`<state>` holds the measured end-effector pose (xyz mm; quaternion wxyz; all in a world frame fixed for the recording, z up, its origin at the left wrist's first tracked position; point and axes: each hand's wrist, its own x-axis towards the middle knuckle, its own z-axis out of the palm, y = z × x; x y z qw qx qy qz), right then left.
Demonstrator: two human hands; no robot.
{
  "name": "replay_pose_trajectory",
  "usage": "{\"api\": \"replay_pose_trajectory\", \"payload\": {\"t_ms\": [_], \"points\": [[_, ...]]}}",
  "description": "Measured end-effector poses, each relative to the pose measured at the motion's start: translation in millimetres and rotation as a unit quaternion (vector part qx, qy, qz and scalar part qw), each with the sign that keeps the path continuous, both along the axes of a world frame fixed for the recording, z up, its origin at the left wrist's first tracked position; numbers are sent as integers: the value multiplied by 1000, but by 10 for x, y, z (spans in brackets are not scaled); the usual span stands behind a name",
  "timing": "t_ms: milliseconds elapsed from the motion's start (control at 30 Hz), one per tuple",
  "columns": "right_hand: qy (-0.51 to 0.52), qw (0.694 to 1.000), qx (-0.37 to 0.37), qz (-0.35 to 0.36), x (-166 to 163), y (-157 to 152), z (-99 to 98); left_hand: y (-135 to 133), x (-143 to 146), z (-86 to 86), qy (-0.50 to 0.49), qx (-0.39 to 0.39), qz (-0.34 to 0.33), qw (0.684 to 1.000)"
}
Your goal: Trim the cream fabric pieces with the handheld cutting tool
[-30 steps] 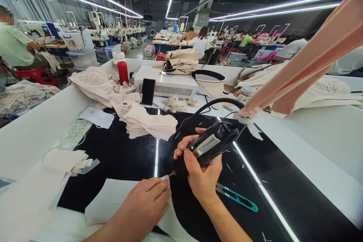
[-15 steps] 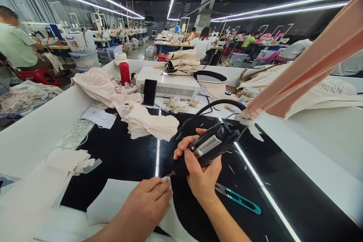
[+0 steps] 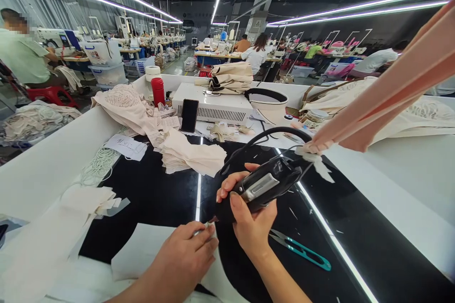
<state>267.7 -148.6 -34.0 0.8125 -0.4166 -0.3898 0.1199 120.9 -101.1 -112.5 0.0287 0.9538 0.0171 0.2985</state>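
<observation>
My right hand (image 3: 254, 218) is wrapped round a black corded handheld tool (image 3: 272, 182) with a shiny metal plate on its side. The tool tilts down to the left, its small tip close beside my left fingertips. A peach cloth strip (image 3: 384, 90), tied near the tool's rear end, runs up to the right. My left hand (image 3: 188, 251) pinches the edge of a white piece of fabric (image 3: 142, 246) that lies on the black tabletop (image 3: 170, 199). What lies right under the left fingers is hidden. Teal thread snips (image 3: 305, 252) rest to the right of my right wrist.
A stack of beige fabric pieces (image 3: 192, 154) lies ahead, with a phone (image 3: 189, 115), red bottle (image 3: 158, 92) and vented white box (image 3: 213, 104) behind. Pale cords (image 3: 97, 165) and cream fabric (image 3: 39, 246) lie left. White walls (image 3: 408, 180) border the table.
The view has shifted slightly. The tool's tip shows a little more beside my left fingertips. Both hands keep their holds.
</observation>
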Motion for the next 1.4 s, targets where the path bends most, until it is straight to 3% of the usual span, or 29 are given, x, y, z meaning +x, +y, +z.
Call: {"api": "replay_pose_trajectory", "payload": {"t_ms": [433, 667, 833, 1000, 1200, 1400], "points": [[2, 1000, -2, -1, -8, 7, 3, 0, -5, 77, -7, -24, -2, 1000], [-5, 1000, -12, -7, -19, 25, -12, 12, 1, 19, -3, -25, -1, 1000], [-3, 1000, -20, -20, -5, 30, 63, 28, -44, 82, 22, -48, -7, 999], [7, 1000, -13, -25, 18, -149, 199, 219, -140, 146, 77, -25, 15, 997], [10, 999, -22, -22, 19, -458, 184, 486, -272, 149, 42, 28, 62, 997], [13, 1000, -11, -15, -41, -499, 128, 222, -328, 299, -1, 0, 0, 1000]]}}
